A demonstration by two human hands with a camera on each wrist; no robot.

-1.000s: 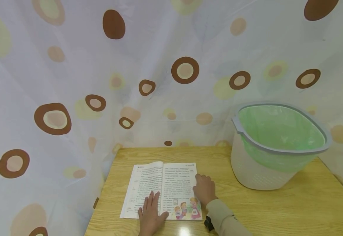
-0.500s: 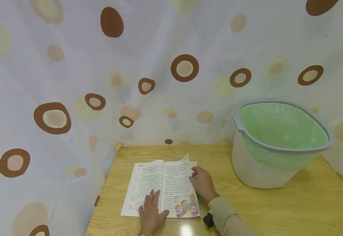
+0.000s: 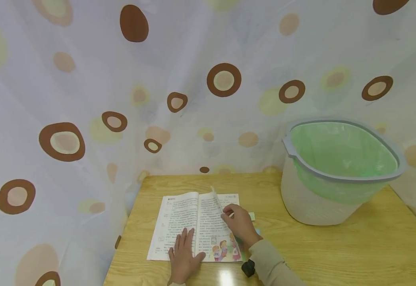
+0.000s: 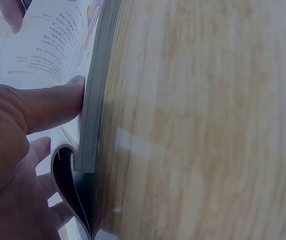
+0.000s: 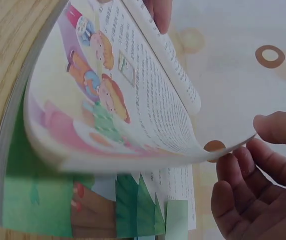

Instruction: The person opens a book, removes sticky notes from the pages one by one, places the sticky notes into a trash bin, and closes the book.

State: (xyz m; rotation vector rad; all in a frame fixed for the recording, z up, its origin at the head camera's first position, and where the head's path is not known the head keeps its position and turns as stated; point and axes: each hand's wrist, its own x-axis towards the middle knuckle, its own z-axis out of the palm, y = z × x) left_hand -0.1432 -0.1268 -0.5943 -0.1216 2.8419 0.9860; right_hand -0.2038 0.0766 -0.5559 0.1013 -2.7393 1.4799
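A printed book (image 3: pixel 179 210) lies spread on the wooden table. My left hand (image 3: pixel 184 254) rests on the lower part of its left page, fingers straight, thumb over the bottom near the spine. In the left wrist view that thumb lies by the book's thick bottom edge (image 4: pixel 96 90). Between thumb and index finger, my right hand (image 3: pixel 241 223) pinches the outer edge of the right page (image 3: pixel 208 214), which curves up off those beneath. The right wrist view shows the page's drawings of children (image 5: pixel 102 90) and, under it, a green illustrated page (image 5: pixel 37 200).
A pale basket (image 3: pixel 318 206) with a grey rim and green inside stands at the right back of the table (image 3: pixel 329 254). A pale green tab (image 3: pixel 252 216) sticks out at the book's right side. A spotted curtain (image 3: pixel 193 159) hangs behind.
The right hand has pinched the right page's edge and moved left, lifting and curling the page. Tabs now show at the book's right side. My left hand stays put.
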